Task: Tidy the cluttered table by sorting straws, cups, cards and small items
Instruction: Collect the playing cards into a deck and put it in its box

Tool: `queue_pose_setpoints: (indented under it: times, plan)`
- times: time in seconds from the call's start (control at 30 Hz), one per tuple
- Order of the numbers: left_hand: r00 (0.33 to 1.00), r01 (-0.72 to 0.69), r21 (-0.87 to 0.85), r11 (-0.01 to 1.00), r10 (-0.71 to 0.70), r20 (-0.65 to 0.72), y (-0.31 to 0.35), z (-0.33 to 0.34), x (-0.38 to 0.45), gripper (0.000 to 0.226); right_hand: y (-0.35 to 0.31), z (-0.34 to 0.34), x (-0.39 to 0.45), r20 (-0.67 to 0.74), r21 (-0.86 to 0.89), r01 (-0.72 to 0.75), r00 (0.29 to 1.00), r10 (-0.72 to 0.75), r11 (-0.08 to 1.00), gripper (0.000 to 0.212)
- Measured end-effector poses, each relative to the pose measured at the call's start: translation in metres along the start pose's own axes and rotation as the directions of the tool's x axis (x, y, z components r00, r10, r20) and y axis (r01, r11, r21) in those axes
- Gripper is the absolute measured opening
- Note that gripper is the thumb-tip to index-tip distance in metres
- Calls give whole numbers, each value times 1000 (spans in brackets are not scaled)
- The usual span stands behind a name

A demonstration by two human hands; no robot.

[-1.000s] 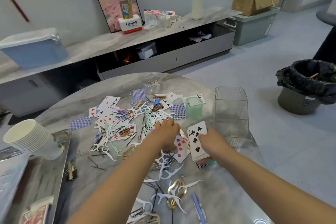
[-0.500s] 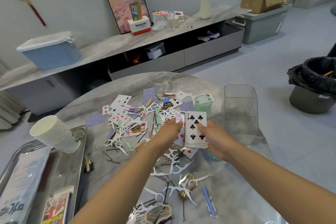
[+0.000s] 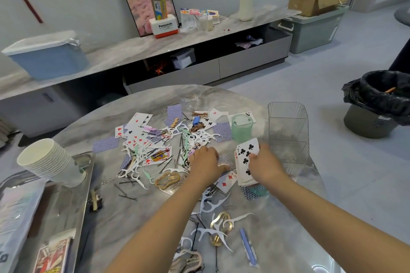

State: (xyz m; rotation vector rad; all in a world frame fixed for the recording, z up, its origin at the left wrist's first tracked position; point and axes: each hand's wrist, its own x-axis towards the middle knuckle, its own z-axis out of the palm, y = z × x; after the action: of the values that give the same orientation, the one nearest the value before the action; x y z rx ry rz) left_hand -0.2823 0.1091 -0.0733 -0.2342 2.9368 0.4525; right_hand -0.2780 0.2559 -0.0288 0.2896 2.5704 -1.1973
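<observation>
Down goes the card stack — half a second ago it was lifted and fanned toward the camera, and now the right hand has it lowered to the desk, fingers curled round its near edge, seven of clubs on top. Left hand has dropped too, flat over a blue-backed card just beside the stack, fingers bent down onto it; whether it has actually pinched the card, I cannot tell.

Count the field. One stack in hand, and loose cards spread across the far-left half of the desk, too overlapped to count, several face down in blue. One king lies face up in the thick of it. White floss picks are tangled all through the pile with black hairpins, again beyond counting. Two gold hair clips: one left of the left wrist, one near the desk's front. One blue strip lies right of that second clip.

One green cup stands beyond the stack, sitting on a four of clubs. One clear ribbed bin stands upright at the right edge, close to the right hand. One clear round jar sits at the far side.

Left, one metal tray carries one nested stack of white paper cups, tipped on its side, mouth to the left.
</observation>
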Motion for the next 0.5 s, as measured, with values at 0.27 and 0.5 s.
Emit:
queue_pose_setpoints:
  times: [0.27, 0.5]
  plan:
    - [967, 110, 159, 981, -142, 210, 11, -11, 12, 75, 2, -1, 3, 15, -2, 4, 1000, -4, 1000, 30]
    - [992, 106, -419, 902, -127, -24, 4, -32, -16, 43, 0, -4, -1, 45, 140, 3, 999, -9, 990, 32]
